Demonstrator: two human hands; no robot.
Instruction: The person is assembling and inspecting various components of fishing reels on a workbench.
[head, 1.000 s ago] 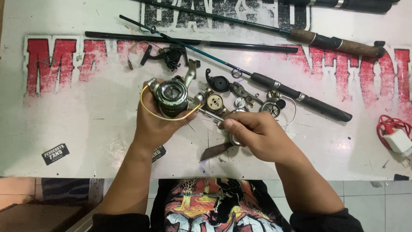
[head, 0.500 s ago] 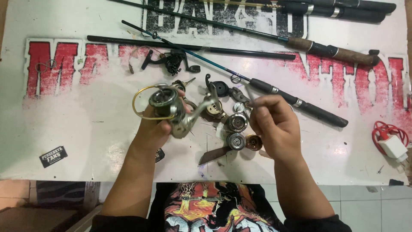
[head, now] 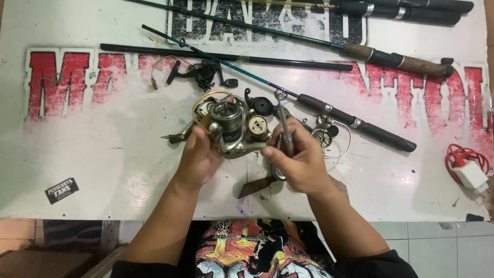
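My left hand (head: 198, 157) grips a grey spinning reel (head: 229, 126) with a gold bail wire, held just above the white table (head: 103, 154). Pinched in the fingers of my right hand (head: 298, 162) is a thin metal tool (head: 284, 128), its tip pointing up beside the reel's open side plate, where a round gear (head: 257, 123) shows. A dark flat piece (head: 256, 186) lies under my right wrist. Small loose reel parts (head: 324, 135) lie just right of my right hand.
Several fishing rods (head: 329, 105) lie across the far half of the table. A black reel handle assembly (head: 203, 74) sits behind the reel. A red cable with a white charger (head: 469, 170) is at the right edge, and a black sticker (head: 62, 189) at the front left.
My left hand has turned the reel and brought it closer to centre. The right hand left the small parts on the table and now holds the thin tool up against the reel.
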